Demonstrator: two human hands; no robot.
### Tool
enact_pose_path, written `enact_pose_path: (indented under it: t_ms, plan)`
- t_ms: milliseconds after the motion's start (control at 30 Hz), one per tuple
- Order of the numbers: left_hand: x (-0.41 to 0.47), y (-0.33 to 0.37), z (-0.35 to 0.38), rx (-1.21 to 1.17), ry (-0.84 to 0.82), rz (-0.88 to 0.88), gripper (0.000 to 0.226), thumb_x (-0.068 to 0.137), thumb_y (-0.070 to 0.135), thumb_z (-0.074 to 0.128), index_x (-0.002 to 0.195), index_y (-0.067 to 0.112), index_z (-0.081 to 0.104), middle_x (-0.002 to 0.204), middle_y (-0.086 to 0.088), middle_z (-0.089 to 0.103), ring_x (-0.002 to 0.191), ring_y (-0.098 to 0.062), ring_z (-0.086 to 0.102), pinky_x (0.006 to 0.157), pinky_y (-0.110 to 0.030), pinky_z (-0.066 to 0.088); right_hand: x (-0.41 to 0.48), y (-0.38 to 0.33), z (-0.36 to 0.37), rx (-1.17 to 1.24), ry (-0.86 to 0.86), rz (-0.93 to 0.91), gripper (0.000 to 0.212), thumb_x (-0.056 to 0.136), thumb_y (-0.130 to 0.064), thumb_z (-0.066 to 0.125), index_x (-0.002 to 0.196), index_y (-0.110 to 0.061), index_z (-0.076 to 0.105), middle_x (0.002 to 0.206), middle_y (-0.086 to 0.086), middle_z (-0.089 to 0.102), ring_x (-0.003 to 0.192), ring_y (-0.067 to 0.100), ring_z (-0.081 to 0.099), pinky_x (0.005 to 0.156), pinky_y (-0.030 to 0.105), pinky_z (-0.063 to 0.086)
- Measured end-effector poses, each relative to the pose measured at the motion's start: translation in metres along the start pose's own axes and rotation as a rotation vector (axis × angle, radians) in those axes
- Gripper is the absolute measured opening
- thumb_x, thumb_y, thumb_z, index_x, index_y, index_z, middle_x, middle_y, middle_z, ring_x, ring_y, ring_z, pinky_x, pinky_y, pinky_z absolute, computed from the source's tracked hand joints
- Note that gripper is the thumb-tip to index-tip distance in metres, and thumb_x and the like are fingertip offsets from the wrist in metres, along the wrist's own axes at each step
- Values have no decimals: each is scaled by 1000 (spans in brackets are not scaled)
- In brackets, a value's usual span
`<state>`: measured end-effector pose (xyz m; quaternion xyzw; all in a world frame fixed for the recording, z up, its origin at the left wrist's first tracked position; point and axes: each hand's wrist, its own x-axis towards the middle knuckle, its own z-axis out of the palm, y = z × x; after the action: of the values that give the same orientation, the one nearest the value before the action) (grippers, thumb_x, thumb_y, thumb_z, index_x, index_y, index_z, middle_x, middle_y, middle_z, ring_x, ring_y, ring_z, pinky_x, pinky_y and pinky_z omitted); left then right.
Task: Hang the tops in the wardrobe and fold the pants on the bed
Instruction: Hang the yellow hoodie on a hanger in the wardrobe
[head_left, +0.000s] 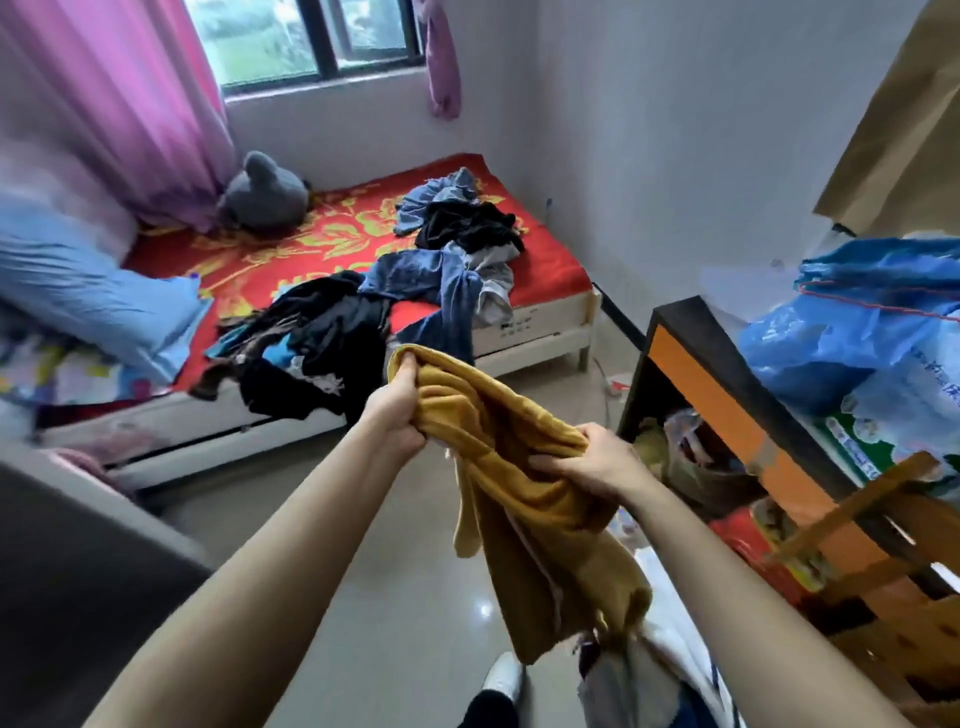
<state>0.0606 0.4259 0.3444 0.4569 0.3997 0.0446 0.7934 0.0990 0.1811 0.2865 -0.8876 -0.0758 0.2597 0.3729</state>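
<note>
A mustard-yellow garment (524, 499) hangs in front of me over the floor. My left hand (397, 408) grips its upper edge. My right hand (592, 460) grips a bunch of the same cloth lower and to the right. The rest of the garment droops toward my feet. On the bed (540, 325) with a red flowered sheet lies a heap of dark clothes (322, 343) at the near edge, and blue and black garments (457, 244) lie farther back. The wardrobe is not in view.
A grey plush toy (262, 195) sits by the pink curtain (130, 104). A blue pillow (98, 301) lies at the left. A dark table with an orange front (727, 410) stands at the right under blue plastic bags (862, 322). A wooden frame (883, 571) is near right.
</note>
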Motion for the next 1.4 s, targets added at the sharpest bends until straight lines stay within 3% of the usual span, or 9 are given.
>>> enact_pose_path:
  t_ms: [100,300,433,600,767,933,1100,1200,1400]
  plan:
    - [-21,10,-31,-88,-22,-49,65,94,61,49,126,4,58,112,-22,69,99,-37,69,76,-50,58,15,-14,42,-299,-25,-20,81,71,-53,78,139,-31,41,134,9,52,110,22,58,89,37,55]
    - [-38,43,-79,-79,-204,-63,70,96,67,37,97,3,66,83,-19,71,73,-31,73,64,-42,60,34,-79,104,-497,237,-312,123,77,-35,80,155,-33,-14,160,12,-6,149,36,13,122,51,18]
    - [-19,84,-111,-98,-368,39,62,94,60,48,94,3,73,96,-19,69,92,-32,68,92,-48,55,56,-136,137,-354,79,-584,119,69,-59,75,156,-33,-2,150,8,36,140,29,32,121,50,22]
    - [24,146,-168,-5,-344,136,64,76,73,65,80,10,57,83,-14,55,88,-34,57,95,-48,49,101,-185,163,-260,-154,-501,59,86,-28,65,137,-39,37,114,3,65,107,27,62,97,48,53]
    - [69,171,-244,693,94,338,87,46,75,85,110,20,65,106,-3,69,104,-29,67,89,-48,58,148,-232,168,-343,35,-504,26,86,-16,55,111,-21,49,101,11,67,97,36,62,83,42,52]
    - [115,155,-276,1420,358,491,127,42,89,70,148,38,23,126,-6,56,111,-30,60,87,-44,54,176,-276,183,-303,131,-512,22,81,-21,48,103,-24,50,88,10,65,86,37,61,74,40,49]
    - [153,136,-277,1848,296,512,92,68,78,64,147,44,29,124,-5,44,102,-27,61,78,-40,53,204,-311,193,-261,155,-577,30,69,-32,42,98,-37,49,72,-5,59,72,26,55,69,35,41]
    - [180,153,-279,1658,436,482,26,92,36,51,117,34,58,105,-4,64,96,-31,65,74,-38,50,231,-324,187,-325,198,-655,34,70,-32,44,103,-37,50,65,-16,50,66,23,49,67,34,37]
    - [242,217,-245,1003,572,439,22,93,22,45,85,18,66,90,-8,70,90,-35,63,75,-38,51,306,-349,182,-404,170,-762,32,78,-25,52,110,-30,51,87,2,68,84,33,63,69,36,38]
